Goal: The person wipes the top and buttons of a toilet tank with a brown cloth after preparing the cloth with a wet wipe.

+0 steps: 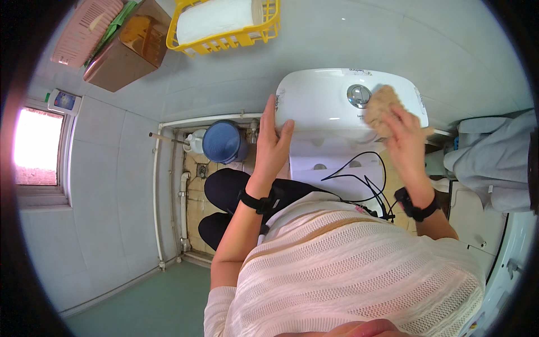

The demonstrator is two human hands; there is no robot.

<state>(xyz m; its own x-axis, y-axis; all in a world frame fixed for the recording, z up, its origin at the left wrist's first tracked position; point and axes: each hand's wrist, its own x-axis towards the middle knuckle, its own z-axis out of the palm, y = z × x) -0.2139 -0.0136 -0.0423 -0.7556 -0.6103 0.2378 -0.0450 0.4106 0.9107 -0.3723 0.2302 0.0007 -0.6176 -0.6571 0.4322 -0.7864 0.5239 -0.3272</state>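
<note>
Glossy white rounded toilet tank (pixel 325 104), left hand (pixel 273 143) flat against its left side, right hand (pixel 405 135) clutching rough tan sponge (pixel 380 106) beside chrome flush button (pixel 358 95).

Tan sponge (pixel 382 106) on white toilet tank lid (pixel 325 101)

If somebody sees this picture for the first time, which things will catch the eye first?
The white toilet tank at the upper centre stands out: the right hand presses a tan cloth on its lid beside the round flush button, while the left hand rests on its left side. A yellow basket with a white roll hangs above.
</note>
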